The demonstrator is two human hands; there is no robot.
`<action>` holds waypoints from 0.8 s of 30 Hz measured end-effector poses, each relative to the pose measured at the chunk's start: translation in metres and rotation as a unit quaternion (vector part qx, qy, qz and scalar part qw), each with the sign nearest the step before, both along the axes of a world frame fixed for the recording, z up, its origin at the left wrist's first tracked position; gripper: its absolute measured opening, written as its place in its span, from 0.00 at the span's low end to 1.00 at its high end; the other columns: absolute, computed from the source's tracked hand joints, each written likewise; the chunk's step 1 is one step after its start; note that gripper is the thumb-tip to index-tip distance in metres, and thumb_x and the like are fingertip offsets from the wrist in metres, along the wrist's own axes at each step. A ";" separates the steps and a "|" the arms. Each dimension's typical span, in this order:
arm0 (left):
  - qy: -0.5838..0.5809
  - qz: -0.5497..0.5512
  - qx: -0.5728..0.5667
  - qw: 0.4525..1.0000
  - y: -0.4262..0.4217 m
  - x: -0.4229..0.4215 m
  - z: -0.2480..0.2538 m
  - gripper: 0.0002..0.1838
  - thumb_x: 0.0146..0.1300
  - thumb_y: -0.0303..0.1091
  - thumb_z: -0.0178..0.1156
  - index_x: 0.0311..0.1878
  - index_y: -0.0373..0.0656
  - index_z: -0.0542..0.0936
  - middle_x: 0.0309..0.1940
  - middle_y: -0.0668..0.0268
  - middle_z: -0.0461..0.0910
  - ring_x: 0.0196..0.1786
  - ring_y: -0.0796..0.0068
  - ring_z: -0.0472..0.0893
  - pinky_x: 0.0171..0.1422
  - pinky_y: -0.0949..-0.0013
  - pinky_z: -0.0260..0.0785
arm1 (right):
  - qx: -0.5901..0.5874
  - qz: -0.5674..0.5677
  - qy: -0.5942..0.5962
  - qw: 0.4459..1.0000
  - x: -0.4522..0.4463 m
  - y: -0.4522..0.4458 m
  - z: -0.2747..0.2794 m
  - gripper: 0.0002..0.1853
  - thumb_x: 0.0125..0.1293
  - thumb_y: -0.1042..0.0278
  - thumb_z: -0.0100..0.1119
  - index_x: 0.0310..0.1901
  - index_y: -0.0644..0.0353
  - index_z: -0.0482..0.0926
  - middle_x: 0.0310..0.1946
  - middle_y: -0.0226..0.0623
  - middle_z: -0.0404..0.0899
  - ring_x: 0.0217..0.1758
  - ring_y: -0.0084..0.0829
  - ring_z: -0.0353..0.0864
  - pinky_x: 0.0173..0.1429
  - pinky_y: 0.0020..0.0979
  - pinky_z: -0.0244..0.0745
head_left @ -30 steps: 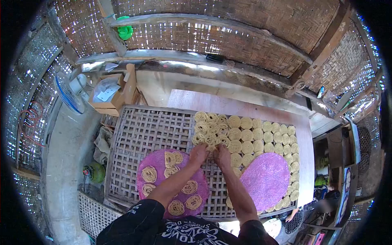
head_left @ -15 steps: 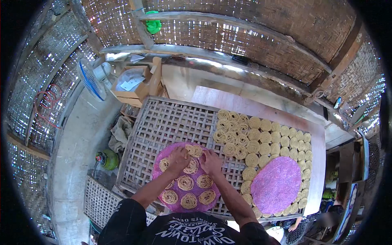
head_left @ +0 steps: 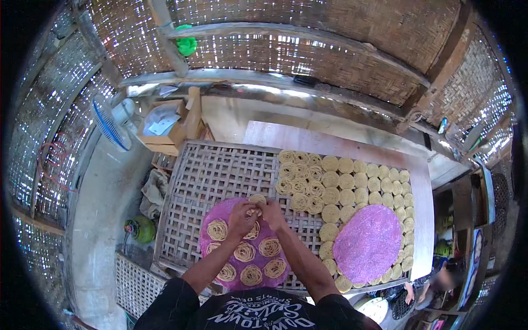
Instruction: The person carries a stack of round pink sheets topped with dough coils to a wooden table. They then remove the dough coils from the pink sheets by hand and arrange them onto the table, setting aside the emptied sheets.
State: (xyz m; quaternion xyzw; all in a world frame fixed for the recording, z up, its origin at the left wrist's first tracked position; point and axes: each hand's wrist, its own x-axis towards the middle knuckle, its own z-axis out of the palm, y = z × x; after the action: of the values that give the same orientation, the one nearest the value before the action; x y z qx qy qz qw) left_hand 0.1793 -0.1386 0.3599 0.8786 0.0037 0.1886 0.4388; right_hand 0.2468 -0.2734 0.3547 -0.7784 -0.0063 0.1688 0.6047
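Observation:
A purple round mat (head_left: 213, 264) in front of me carries several coiled noodle nests (head_left: 244, 251). At its far edge, my left hand (head_left: 241, 221) and my right hand (head_left: 271, 214) come together around one pale noodle nest (head_left: 257, 198). The fingers of both hands are curled in on it, and part of the nest is hidden behind them. Another nest (head_left: 216, 230) lies just left of my left hand. Under the mat is a woven bamboo rack (head_left: 212, 170).
Rows of noodle nests (head_left: 346, 181) cover the rack's right side, with a second purple round mat (head_left: 368, 242) over some of them. A fan (head_left: 110, 124), a cardboard box (head_left: 165, 132) and a green gas cylinder (head_left: 143, 230) stand to the left. Another person's hand (head_left: 409, 293) shows at lower right.
My hands have drawn closer together, bringing the nest between them at the mat's far edge. My right hand has moved inward to it. The whole view has shifted slightly.

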 end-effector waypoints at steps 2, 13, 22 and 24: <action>-0.035 0.004 -0.012 0.999 -0.005 0.007 0.003 0.18 0.58 0.35 0.63 0.51 0.43 0.81 0.50 0.53 0.81 0.52 0.51 0.80 0.59 0.55 0.73 | 0.053 -0.035 -0.019 0.998 0.000 -0.017 -0.005 0.12 0.65 0.67 0.61 0.46 0.66 0.83 0.34 0.32 0.84 0.35 0.22 0.79 0.39 0.27 0.75; 0.157 -0.104 -0.055 0.981 -0.046 0.099 -0.027 0.20 0.55 0.31 0.67 0.52 0.40 0.79 0.41 0.56 0.83 0.44 0.59 0.84 0.47 0.61 0.76 | -0.186 0.023 -0.103 0.977 0.030 -0.097 -0.009 0.16 0.56 0.63 0.66 0.44 0.65 0.83 0.33 0.43 0.84 0.33 0.39 0.83 0.38 0.38 0.76; 0.094 -0.013 0.018 0.995 -0.049 0.099 -0.016 0.16 0.57 0.35 0.64 0.48 0.44 0.82 0.42 0.58 0.83 0.47 0.54 0.82 0.50 0.57 0.74 | -0.372 -0.045 -0.226 0.899 0.021 -0.083 0.013 0.18 0.57 0.59 0.65 0.48 0.57 0.79 0.45 0.46 0.78 0.41 0.52 0.83 0.43 0.46 0.79; 0.086 -0.006 0.016 0.996 -0.028 0.084 0.001 0.15 0.58 0.36 0.64 0.47 0.43 0.83 0.42 0.58 0.83 0.47 0.55 0.82 0.51 0.57 0.74 | -0.357 0.006 -0.252 0.899 0.008 -0.076 0.020 0.19 0.58 0.58 0.65 0.49 0.56 0.78 0.47 0.45 0.78 0.43 0.52 0.83 0.44 0.46 0.79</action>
State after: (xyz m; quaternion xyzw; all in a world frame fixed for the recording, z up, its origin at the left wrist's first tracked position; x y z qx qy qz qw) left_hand 0.2637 -0.1671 0.3611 0.8983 0.0332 0.1100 0.4240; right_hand 0.2553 -0.3498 0.3749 -0.9585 -0.1023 -0.0387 0.2631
